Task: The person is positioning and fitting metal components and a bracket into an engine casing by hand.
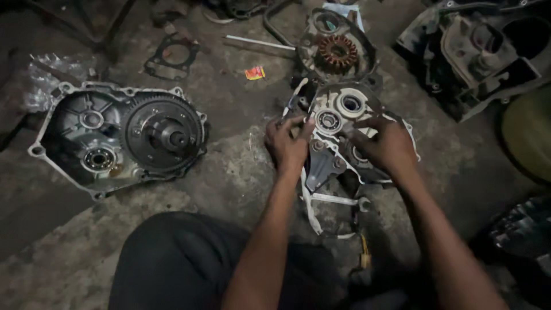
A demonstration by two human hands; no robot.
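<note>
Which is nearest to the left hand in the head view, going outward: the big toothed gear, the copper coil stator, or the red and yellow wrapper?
From the left hand:
1. Red and yellow wrapper, above, slightly left.
2. Copper coil stator, upper right.
3. Big toothed gear, far left, in the casing.

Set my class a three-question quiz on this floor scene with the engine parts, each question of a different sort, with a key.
1. True or false: both hands rest on the same engine cover.
2. Which part lies beyond that cover? A) coil stator B) tyre C) chain
3. Fill in: the case with the big gear lies on the person's ___ side.

Key: 1 true: left hand and right hand both touch it. 2 A. 3 left.
</note>
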